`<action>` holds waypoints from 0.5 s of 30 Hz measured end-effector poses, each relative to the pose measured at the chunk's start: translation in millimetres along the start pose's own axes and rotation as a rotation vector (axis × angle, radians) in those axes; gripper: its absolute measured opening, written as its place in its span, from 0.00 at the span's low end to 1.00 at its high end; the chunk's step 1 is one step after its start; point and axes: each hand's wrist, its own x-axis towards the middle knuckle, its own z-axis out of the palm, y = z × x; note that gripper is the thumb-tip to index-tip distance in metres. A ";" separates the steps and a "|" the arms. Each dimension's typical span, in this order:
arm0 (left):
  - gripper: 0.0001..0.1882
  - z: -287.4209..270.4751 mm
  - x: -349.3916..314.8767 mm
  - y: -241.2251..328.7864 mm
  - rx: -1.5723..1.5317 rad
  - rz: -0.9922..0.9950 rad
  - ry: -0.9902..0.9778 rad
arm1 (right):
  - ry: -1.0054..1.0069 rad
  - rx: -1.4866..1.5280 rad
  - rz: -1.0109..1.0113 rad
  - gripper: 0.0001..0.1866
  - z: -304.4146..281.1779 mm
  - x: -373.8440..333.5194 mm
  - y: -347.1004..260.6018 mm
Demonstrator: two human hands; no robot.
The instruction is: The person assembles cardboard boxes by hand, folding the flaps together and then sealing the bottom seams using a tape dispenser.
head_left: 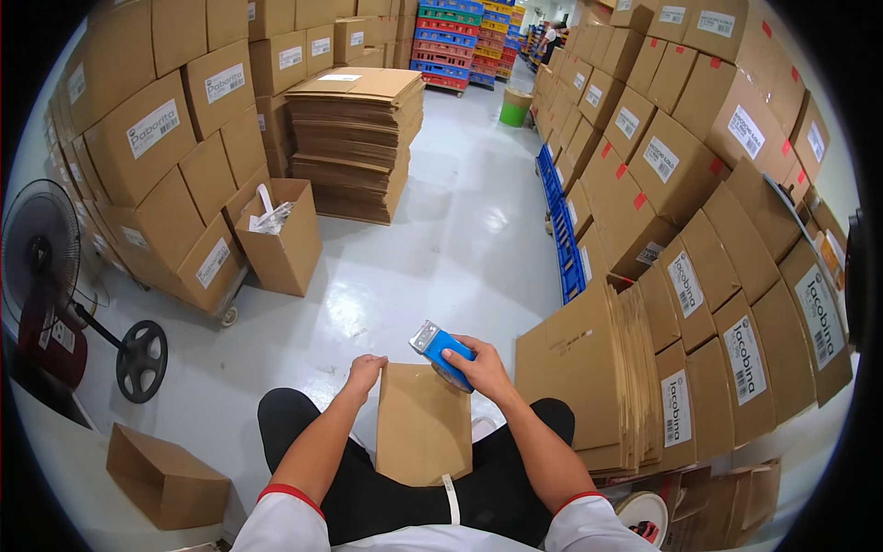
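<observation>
A brown cardboard box (424,431) rests on my lap between my thighs, its smooth side facing up. At its far left corner, my left hand (366,374) is closed on the edge. My right hand (482,370) wraps round a blue tape dispenser (445,356) with a metal head, held tilted just above the box's far right corner. The metal head points away and to the left. I cannot tell whether any tape runs from it to the box.
Flattened cartons (589,377) lean upright at my right, beside stacked labelled boxes (722,368). A standing fan (41,258) and an open carton (170,478) are at left. Ahead are a flat-carton stack (354,138), a carton of scraps (285,248) and a blue pallet (556,221).
</observation>
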 end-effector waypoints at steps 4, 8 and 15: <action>0.12 -17.6 9.2 -0.6 0.186 0.137 0.085 | -0.070 0.047 -0.042 0.27 10.1 6.3 -2.6; 0.15 -0.2 -27.5 18.3 0.429 0.776 0.411 | -0.078 0.130 0.009 0.25 7.6 -2.2 1.9; 0.37 -2.2 -83.3 69.7 -0.384 0.059 -0.489 | -0.133 0.159 -0.051 0.24 0.4 -10.3 -4.6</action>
